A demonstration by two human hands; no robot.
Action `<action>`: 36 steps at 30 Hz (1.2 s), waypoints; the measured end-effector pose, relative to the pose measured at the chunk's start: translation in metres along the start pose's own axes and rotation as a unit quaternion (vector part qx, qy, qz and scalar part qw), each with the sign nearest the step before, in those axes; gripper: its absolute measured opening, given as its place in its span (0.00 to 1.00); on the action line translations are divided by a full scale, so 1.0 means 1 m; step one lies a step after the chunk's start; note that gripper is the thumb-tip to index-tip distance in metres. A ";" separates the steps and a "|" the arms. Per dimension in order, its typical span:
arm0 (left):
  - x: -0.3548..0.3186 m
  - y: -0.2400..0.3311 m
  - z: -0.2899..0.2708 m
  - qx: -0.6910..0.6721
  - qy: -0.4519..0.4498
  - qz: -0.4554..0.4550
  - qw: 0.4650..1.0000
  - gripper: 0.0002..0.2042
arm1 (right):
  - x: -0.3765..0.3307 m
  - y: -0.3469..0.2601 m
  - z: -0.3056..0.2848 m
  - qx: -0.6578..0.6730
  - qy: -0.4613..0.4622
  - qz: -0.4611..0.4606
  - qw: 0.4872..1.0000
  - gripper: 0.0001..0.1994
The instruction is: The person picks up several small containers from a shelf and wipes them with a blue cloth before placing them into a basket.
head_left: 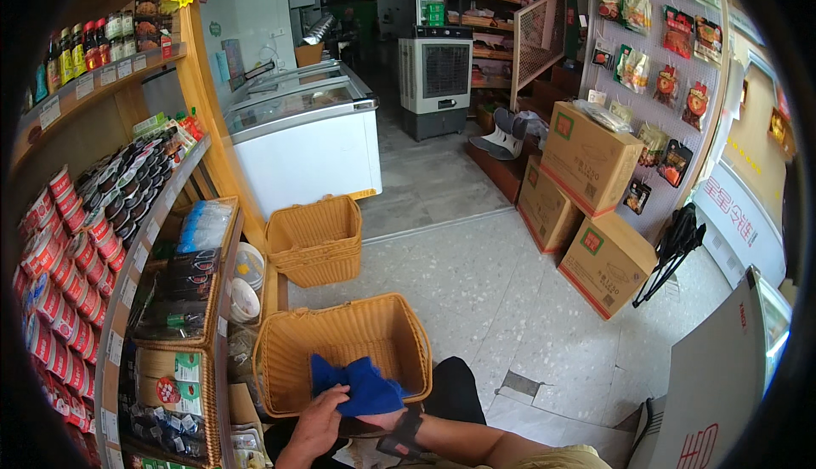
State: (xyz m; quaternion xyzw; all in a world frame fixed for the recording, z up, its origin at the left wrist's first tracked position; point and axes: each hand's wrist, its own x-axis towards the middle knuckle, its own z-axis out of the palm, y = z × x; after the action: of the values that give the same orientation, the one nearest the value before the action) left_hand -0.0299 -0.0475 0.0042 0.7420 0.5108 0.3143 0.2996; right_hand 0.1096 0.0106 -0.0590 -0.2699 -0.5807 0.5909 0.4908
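A blue cloth lies bunched over the near rim of a tan woven basket, which stands in front of me. My right hand, with a dark band at the wrist, is under the cloth's near edge. It grips the cloth, and the cloth hides most of its fingers. From the left, my left hand reaches over the same rim. Its fingers are closed together at the cloth's left edge. Apart from the cloth, the visible inside of the basket shows only bare weave.
Two stacked baskets stand just beyond. Shelves of packaged goods run along my left. A white chest freezer and an air cooler are ahead. Cardboard boxes and a folded black stool are at right.
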 end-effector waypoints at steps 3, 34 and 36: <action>-0.013 -0.011 -0.007 -0.014 -0.018 -0.027 0.999 0.13 | 0.002 -0.011 0.001 -0.148 -0.090 -0.033 0.984 0.26; -0.045 0.027 -0.101 0.216 0.255 -0.065 0.940 0.19 | 0.011 -0.068 0.036 -0.318 -0.180 -0.093 0.926 0.15; -0.067 0.060 -0.139 0.290 0.366 -0.075 0.881 0.17 | 0.014 -0.068 0.031 -0.310 -0.182 -0.083 0.929 0.15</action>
State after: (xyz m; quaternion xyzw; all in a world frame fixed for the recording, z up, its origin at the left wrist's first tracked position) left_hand -0.1221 -0.1113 0.1260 0.5874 0.7063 0.3782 -0.1142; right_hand 0.0955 -0.0009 0.0150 -0.2470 -0.8347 0.3775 0.3159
